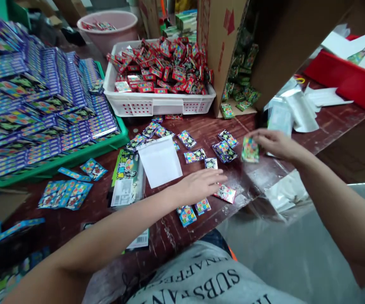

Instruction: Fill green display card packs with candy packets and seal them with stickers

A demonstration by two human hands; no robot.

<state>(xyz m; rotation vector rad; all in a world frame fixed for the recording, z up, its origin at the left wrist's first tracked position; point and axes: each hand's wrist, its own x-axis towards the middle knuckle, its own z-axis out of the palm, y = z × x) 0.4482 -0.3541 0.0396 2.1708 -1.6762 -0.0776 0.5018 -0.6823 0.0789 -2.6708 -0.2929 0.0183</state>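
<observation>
Pinched in right hand (275, 143): green packet (250, 150); left hand (199, 183) flat, open, beside pink packet (225, 193) (at table (166, 236) edge).

Even indoor light, soft shadows, slight motion blur, wide-angle stretching at edges, glare on foil packets (71, 126)

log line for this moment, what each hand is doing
left hand: open, over table, fingertips by pink packet | right hand: pinching green packet | white basket: red packets, behind
</observation>
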